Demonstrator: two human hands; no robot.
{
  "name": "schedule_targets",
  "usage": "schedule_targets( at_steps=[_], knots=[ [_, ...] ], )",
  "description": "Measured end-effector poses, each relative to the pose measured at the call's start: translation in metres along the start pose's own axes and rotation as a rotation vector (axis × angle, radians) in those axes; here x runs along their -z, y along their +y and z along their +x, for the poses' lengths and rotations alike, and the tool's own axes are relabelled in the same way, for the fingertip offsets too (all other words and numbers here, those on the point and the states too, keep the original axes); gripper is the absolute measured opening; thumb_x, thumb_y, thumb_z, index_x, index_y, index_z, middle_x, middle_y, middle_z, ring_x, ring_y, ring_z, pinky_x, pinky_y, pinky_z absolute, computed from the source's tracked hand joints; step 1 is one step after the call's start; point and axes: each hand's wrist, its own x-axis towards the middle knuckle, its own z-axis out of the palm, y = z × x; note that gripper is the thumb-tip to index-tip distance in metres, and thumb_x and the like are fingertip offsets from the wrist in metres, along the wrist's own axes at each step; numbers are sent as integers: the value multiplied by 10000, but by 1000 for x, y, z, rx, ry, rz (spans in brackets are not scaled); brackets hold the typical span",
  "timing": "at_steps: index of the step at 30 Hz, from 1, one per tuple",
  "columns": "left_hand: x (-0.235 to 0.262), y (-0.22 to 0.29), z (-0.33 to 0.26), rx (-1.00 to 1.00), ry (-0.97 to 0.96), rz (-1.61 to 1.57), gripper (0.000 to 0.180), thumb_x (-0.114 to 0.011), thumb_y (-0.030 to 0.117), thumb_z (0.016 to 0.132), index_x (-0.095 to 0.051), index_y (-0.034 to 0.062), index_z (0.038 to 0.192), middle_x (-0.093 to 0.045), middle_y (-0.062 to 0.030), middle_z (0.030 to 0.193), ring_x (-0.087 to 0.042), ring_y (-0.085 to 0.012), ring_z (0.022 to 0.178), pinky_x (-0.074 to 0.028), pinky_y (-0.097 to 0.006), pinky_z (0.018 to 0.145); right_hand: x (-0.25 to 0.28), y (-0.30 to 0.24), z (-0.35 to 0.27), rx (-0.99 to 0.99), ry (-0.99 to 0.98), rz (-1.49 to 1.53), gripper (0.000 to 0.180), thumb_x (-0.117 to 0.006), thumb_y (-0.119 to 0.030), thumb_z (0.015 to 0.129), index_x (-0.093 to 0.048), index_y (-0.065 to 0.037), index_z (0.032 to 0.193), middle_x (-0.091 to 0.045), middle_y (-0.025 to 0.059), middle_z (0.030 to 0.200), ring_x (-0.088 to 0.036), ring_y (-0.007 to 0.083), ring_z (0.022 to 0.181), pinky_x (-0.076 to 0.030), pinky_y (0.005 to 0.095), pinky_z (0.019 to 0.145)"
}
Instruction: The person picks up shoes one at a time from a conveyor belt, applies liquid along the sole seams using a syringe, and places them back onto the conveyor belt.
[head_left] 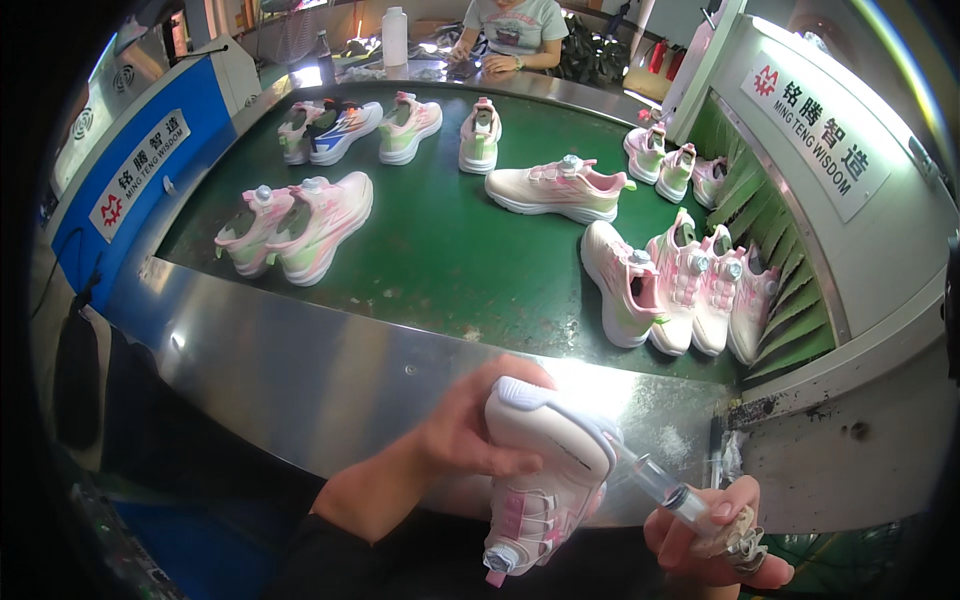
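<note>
My left hand [478,425] is closed round the toe end of a white and pink sneaker [545,475]. The shoe is tipped, its toe up and its round lacing dial down toward me. In my right hand [700,530] is a clear syringe [660,487] with pale contents at its plunger end. Its thin tip meets the edge of the shoe's sole on the right side; whether it touches is hard to tell. A crumpled whitish wad [735,540] sits at the fingers of my right hand.
A green conveyor belt [430,250] carries several pink and white sneakers [560,190], plus a blue and orange shoe [345,132]. Bristly green strips [795,300] hang at the right-hand machine opening. A metal ledge [300,370] runs along the near side. Beyond, a person [512,30] sits near a white bottle [395,38].
</note>
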Motion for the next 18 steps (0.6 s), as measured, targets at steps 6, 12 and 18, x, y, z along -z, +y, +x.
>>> schedule_targets(
  at_steps=[6,12,18],
  knots=[
    [-6,8,1,-6,-54,-74,616,-807,44,604,-493,17,1134,-580,-194,1081,-571,-262,1031,-463,-386,880,-6,4,12,-19,-51,57,662,-519,-642,802,-426,-64,1110,-591,228,728,-445,206,497,-336,274,416],
    [-6,10,3,-34,-133,-95,618,-791,-20,597,-497,17,1140,-576,-205,1092,-568,-283,1050,-467,-405,892,-12,5,10,-47,-2,31,658,-488,-655,809,-434,-60,1087,-593,221,711,-472,237,574,-363,282,442],
    [-6,11,2,-17,-145,-118,611,-784,-28,594,-501,15,1134,-577,-211,1092,-567,-290,1051,-471,-408,885,-14,7,8,-59,53,-23,663,-480,-662,809,-455,-49,1061,-590,209,688,-481,246,630,-406,313,524]
  ],
)
